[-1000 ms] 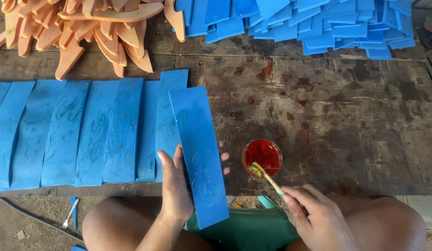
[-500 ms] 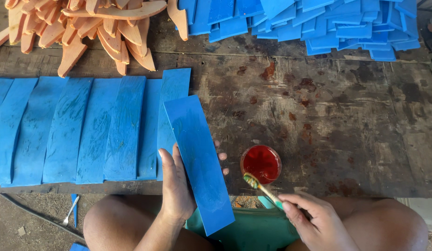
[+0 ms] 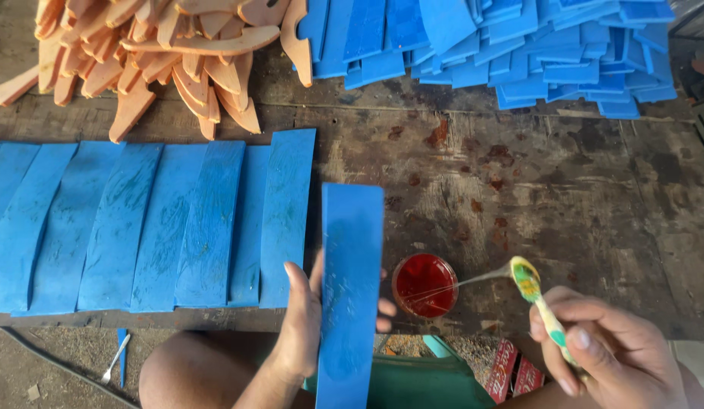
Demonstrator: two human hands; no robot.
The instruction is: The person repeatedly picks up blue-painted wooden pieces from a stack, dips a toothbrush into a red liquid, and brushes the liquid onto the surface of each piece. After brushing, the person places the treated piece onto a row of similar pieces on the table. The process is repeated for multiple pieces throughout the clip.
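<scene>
My left hand [image 3: 300,326] grips a long blue foam strip [image 3: 350,288] from underneath, holding it upright over the front edge of the wooden work surface [image 3: 564,220]. My right hand [image 3: 609,352] holds a yellow-green toothbrush [image 3: 537,299], its head lifted just right of a small round tub of red glue [image 3: 424,285]. A thin glue thread stretches from the tub to the brush head.
A row of overlapping blue strips [image 3: 140,227] covers the left of the surface. Orange foam cut-outs [image 3: 155,53] are heaped at the back left, and a pile of small blue pieces [image 3: 503,38] lies at the back right. A green container [image 3: 420,382] rests between my knees.
The right hand pulled the toothbrush out of the red tub and moved it right. The blue strip in the left hand turned from slanted to nearly straight.
</scene>
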